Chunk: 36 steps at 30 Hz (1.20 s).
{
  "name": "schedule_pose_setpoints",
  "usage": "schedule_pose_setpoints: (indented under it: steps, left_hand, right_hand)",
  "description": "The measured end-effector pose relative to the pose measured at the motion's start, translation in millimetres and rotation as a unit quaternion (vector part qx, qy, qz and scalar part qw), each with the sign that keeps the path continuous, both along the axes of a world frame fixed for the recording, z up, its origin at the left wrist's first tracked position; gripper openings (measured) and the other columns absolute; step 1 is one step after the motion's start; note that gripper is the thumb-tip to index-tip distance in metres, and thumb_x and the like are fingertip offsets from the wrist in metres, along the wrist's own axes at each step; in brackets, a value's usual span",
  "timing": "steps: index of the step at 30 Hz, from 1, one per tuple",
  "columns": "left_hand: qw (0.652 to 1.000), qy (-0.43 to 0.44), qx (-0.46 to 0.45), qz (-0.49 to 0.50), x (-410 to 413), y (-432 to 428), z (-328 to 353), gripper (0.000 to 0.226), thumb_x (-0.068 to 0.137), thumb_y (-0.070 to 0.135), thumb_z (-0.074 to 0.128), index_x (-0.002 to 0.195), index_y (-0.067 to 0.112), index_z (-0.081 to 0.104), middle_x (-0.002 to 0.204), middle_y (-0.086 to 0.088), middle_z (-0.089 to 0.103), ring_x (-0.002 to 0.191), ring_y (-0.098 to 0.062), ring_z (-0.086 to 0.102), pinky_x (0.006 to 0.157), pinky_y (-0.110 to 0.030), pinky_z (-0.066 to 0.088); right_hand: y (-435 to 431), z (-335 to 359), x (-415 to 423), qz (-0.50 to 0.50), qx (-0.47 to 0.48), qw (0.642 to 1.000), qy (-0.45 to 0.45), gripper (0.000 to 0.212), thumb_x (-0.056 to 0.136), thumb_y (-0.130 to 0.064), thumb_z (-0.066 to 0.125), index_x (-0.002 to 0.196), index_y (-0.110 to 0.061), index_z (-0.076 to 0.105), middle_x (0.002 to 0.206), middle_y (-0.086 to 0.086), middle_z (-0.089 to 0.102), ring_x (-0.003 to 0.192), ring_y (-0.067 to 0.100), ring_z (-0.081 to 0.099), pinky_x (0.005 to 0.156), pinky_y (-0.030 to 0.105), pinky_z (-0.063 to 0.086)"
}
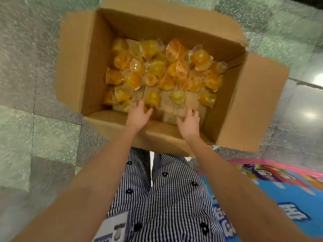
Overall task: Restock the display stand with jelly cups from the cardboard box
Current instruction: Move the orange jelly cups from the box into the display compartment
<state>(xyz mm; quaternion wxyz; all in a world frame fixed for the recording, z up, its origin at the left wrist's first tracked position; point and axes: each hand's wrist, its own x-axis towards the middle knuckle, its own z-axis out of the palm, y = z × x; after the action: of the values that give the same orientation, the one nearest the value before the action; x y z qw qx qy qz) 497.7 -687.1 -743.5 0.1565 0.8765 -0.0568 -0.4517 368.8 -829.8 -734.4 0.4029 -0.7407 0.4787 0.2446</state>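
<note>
1. I am looking down into the cardboard box [97, 55], which is sitting open on the floor tiles [35, 119]
2. The jelly cups [162, 70] are lying in a messy heap, filling the far side and the left side of the box; some are lying on their sides and some upside down
3. My left hand [139, 114] is hovering just inside the near edge with its fingers spread open, and I am not seeing it hold anything
4. The nearest cup [153, 97] is lying just past those fingertips, toward the far side; I cannot tell if they are touching
5. My right hand [189, 124] is hovering over bare box bottom by the near edge, fingers loosely bent, holding nothing; the cups are lying further from it, so I am judging the left hand nearer
6. Nothing is standing between the left hand and that cup
7. A bright printed sheet [279, 187] is lying by my right leg; I cannot tell if it is the display stand
</note>
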Motion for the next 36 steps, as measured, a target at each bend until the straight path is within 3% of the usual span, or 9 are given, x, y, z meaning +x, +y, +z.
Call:
schedule_pose_setpoints:
  steps: [5,12,18,24,27,30,32,36]
  left_hand:
    - [0.997,-0.037,-0.016,0.068,9,-10,-49,0.061,0.097,0.046,0.049,0.148,0.018,0.032,0.144,-0.012,0.046,0.136,-0.03,0.038,0.109,-0.044,0.035]
    - [0.998,-0.045,0.002,0.031,4,-11,-75,0.075,0.09,0.054,0.057,0.15,0.021,0.026,0.152,-0.013,0.035,0.143,-0.033,0.024,0.113,-0.051,0.03]
    - [0.998,-0.048,0.027,-0.022,6,-16,-81,0.076,0.091,0.05,0.058,0.151,0.02,0.022,0.154,-0.013,0.033,0.145,-0.032,0.021,0.113,-0.05,0.03]
    - [0.999,-0.039,0.004,-0.015,5,-18,-83,0.075,0.083,0.046,0.069,0.145,0.027,0.031,0.145,-0.016,0.039,0.137,-0.035,0.033,0.108,-0.049,0.036]
    - [1.0,-0.025,-0.012,-0.004,5,-19,-81,0.076,0.079,0.043,0.074,0.142,0.029,0.034,0.141,-0.014,0.038,0.13,-0.035,0.042,0.107,-0.045,0.04]
    - [0.999,-0.023,-0.027,0.006,5,-21,-73,0.078,0.078,0.044,0.075,0.141,0.024,0.034,0.142,-0.011,0.036,0.125,-0.033,0.047,0.105,-0.045,0.042]
    - [0.999,-0.028,-0.038,0.001,5,-22,-66,0.077,0.078,0.043,0.075,0.14,0.021,0.035,0.141,-0.01,0.036,0.124,-0.032,0.048,0.104,-0.044,0.043]
    - [0.998,-0.037,-0.057,0.006,2,-15,-44,0.076,0.08,0.038,0.074,0.141,0.019,0.034,0.144,-0.007,0.035,0.127,-0.028,0.045,0.104,-0.039,0.04]
  right_hand:
    - [-13,-41,12,0.053,-0.022,0.997,-0.05,0.076,0.093,-0.022,0.059,0.152,-0.038,0.015,0.153,0.017,0.022,0.144,0.033,0.017,0.117,0.051,0.024]
    - [-31,-91,30,0.08,-0.026,0.995,-0.061,0.065,0.095,-0.032,0.058,0.148,-0.047,0.023,0.155,0.017,0.022,0.146,0.034,0.017,0.118,0.054,0.02]
    - [-34,-95,35,0.104,-0.045,0.99,-0.084,0.047,0.091,-0.049,0.059,0.127,-0.023,0.044,0.139,0.011,0.044,0.13,0.03,0.041,0.108,0.048,0.036]
    - [-47,-92,32,0.119,-0.069,0.989,-0.052,0.039,0.089,-0.046,0.064,0.101,-0.017,0.04,0.117,0.009,0.052,0.11,0.03,0.052,0.094,0.047,0.047]
    - [-50,-90,39,0.136,-0.065,0.988,-0.034,0.041,0.09,-0.04,0.064,0.109,-0.012,0.042,0.105,0.01,0.059,0.098,0.031,0.059,0.085,0.048,0.051]
    - [-48,-88,43,0.185,-0.056,0.981,-0.014,0.048,0.09,-0.034,0.064,0.127,-0.012,0.042,0.118,0.014,0.059,0.106,0.034,0.059,0.091,0.048,0.05]
    - [-47,-86,46,0.209,-0.043,0.977,0.003,0.045,0.091,-0.032,0.063,0.129,-0.015,0.046,0.124,0.016,0.056,0.109,0.035,0.057,0.092,0.046,0.05]
    - [-46,-67,49,0.144,-0.002,0.989,0.016,0.054,0.086,-0.028,0.069,0.132,-0.013,0.045,0.128,0.018,0.049,0.111,0.034,0.054,0.093,0.039,0.048]
